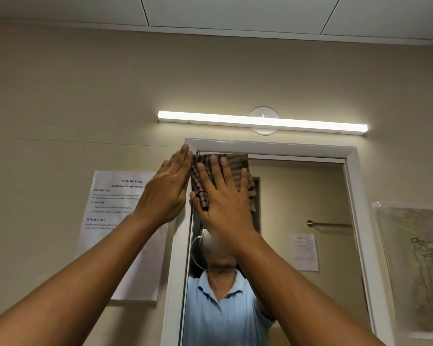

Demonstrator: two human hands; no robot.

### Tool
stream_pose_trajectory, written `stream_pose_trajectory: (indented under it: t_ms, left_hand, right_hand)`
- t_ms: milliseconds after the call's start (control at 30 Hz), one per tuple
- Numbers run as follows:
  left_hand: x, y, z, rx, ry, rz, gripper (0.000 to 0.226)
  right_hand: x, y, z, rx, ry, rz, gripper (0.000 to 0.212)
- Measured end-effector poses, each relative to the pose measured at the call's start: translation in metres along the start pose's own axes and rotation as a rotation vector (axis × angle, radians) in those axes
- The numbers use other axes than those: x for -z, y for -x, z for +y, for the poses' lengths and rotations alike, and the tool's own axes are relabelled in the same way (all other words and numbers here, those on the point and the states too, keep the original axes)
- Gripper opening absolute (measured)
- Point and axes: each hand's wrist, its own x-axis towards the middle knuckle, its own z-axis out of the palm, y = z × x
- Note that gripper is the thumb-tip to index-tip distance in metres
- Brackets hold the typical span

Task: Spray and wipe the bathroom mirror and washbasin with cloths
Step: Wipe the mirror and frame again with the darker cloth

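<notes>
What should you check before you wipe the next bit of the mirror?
1. Cloth flat on the mirror: ok, at the top left corner.
2. Right hand pressing the cloth: ok, fingers spread flat.
3. Left hand steady: ok, resting against the frame.
4. Glass already sprayed: cannot tell.
5. Room to wipe rightwards: ok, the glass is uncovered there.
6. Spray bottle nearby: cannot tell, not in view.
</notes>
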Motion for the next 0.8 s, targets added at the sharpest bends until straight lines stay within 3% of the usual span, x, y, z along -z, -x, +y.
stream_pose_trajectory:
  t_ms: [200, 367, 700, 800]
  left_hand:
    - [-0.005, 0.027, 0.011, 0.035, 0.015, 0.012, 0.065]
    - [-0.007, 0.043, 0.019, 0.066, 0.046, 0.039, 0.063]
    - [-0.022, 0.061, 0.023, 0.105, 0.042, 0.046, 0.07]
    - [-0.025, 0.064, 0.031, 0.14, 0.072, 0.08, 0.073]
  right_hand:
    - [-0.011, 0.074, -0.01, 0.108, 0.023, 0.005, 0.071]
    - [-0.001, 0.064, 0.017, 0.208, 0.014, -0.071, 0.069]
    - [0.049, 0.07, 0.16, -0.253, 0.009, 0.04, 0.067]
    - [0.05, 0.098, 0.176, -0.295, 0.01, 0.026, 0.067]
